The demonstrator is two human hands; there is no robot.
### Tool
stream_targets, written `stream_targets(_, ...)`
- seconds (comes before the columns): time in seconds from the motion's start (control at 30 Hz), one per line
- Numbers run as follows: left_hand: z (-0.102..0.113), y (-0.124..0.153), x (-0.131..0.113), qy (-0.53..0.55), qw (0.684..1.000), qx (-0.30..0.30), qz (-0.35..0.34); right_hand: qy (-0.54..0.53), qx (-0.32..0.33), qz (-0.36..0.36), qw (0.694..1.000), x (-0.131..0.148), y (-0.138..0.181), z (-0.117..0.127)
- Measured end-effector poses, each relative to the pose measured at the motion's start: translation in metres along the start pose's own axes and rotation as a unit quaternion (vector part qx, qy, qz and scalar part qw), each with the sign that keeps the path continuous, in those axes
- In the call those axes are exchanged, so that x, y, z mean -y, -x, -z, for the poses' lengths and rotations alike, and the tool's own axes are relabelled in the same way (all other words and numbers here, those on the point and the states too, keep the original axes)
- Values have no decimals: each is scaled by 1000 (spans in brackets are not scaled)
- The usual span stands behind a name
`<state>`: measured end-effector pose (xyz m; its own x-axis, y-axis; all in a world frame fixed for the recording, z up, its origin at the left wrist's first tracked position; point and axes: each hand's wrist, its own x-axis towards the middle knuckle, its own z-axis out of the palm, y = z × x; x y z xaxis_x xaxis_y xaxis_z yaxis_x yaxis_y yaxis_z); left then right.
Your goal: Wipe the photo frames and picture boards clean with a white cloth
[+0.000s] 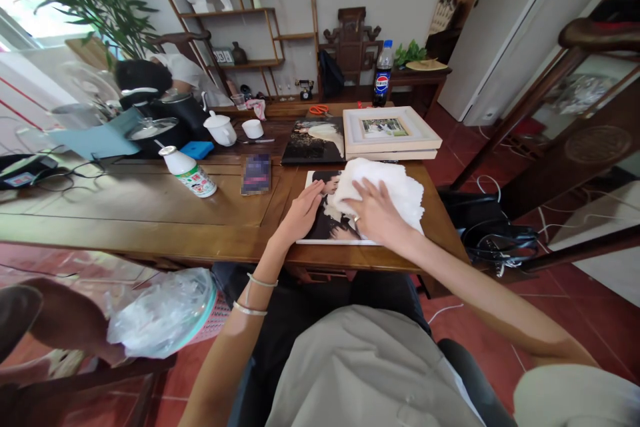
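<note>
A photo panel (333,230) printed with a portrait lies flat near the table's front edge. My left hand (303,213) rests with its fingers stretched out along the panel's left side. Over the panel's right part lies a crumpled white cloth (400,190). My right hand (377,213), with a ring on one finger, presses on this cloth and grips it from above, fingers somewhat spread. The cloth hides the right part of the picture. Behind it are a dark photo panel (305,153) and stacked white picture frames (420,130).
Left of my hands are a phone (256,173), a white bottle (187,170), a teapot (220,128) and a cup (253,129). Orange scissors (319,109) and a cola bottle (383,77) stand farther back. A person (185,73) sits at the far left. A bagged basket (210,317) is below.
</note>
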<state>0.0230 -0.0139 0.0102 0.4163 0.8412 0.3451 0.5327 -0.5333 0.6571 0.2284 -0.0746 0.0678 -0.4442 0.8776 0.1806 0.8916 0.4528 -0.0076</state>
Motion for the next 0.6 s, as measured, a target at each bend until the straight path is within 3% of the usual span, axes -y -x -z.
stream_targets(0.17,1,0,2,4,1000,-8,-16,-38,62,81,994,58,32,-1)
stream_targets(0.27,1,0,2,8,1000,-9,-19,-83,77,113,987,70,53,6)
stream_targets(0.4,1,1,1,11,1000,4,-13,-165,40,147,974,34,57,13)
stream_targets(0.6,0,0,0,2,1000,0,-12,-104,-11,67,992,-47,16,8)
